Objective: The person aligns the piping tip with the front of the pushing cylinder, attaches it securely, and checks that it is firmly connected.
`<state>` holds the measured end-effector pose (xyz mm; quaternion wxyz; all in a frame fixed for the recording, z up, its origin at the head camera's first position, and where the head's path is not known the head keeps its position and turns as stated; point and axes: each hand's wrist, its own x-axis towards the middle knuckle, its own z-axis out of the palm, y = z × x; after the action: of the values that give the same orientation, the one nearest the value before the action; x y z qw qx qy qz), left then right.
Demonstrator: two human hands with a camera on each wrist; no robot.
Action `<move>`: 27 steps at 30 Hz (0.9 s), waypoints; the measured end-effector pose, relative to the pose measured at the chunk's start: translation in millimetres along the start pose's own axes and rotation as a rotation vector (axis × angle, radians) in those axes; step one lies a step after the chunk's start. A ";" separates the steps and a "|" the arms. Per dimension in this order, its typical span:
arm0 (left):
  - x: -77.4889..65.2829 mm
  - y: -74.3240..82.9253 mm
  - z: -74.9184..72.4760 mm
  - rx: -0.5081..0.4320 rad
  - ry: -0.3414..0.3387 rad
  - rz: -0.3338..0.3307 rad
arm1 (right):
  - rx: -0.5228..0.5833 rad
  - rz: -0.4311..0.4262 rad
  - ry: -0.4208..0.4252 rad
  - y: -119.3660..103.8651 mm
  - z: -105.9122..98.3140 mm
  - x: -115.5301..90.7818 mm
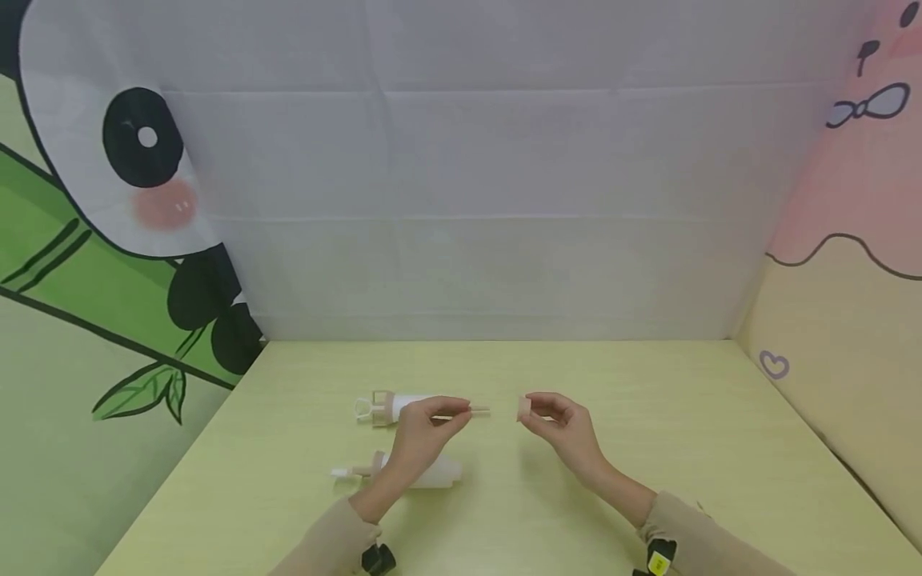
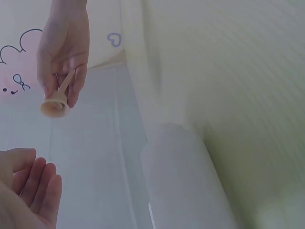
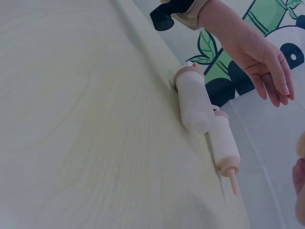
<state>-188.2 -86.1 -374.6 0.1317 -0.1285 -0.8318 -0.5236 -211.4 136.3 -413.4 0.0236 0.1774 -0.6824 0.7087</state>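
In the head view my right hand (image 1: 565, 432) holds a small beige funnel-shaped piece (image 1: 524, 408) between thumb and fingers. The left wrist view shows this funnel-shaped piece (image 2: 55, 107) with its wide mouth facing down and a thin stem running up along the fingers. My left hand (image 1: 425, 432) hovers left of it, fingers loosely bent, with nothing visible between them. Behind the left hand lies a white bottle (image 3: 224, 143) with beige ends and a thin nozzle (image 3: 232, 182). A second, wider white bottle (image 1: 435, 474) lies nearer, partly covered by the left forearm.
Both bottles lie on their sides on the pale yellow table (image 1: 612, 376). A white cloth backdrop (image 1: 461, 176) rises along the far edge. Printed panels stand at both sides, with a panda (image 1: 144, 160) on the left one.
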 end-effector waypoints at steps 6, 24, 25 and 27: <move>-1.4 -21.1 -34.3 0.261 -0.169 -0.038 | -0.022 0.014 -0.012 2.0 -1.6 -0.1; -27.8 -66.5 -101.3 0.435 -0.512 -0.024 | -0.053 0.001 0.009 1.0 16.7 -19.1; -29.3 -67.0 -103.3 0.457 -0.508 -0.014 | -0.054 -0.002 0.010 1.0 18.3 -20.8; -32.4 -67.8 -107.3 0.487 -0.508 -0.002 | -0.060 0.001 0.018 1.2 21.4 -24.1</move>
<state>-172.8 -214.0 -398.0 -0.0532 -0.2187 -0.9387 -0.2611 -184.5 120.3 -421.2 0.0350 0.1700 -0.7033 0.6894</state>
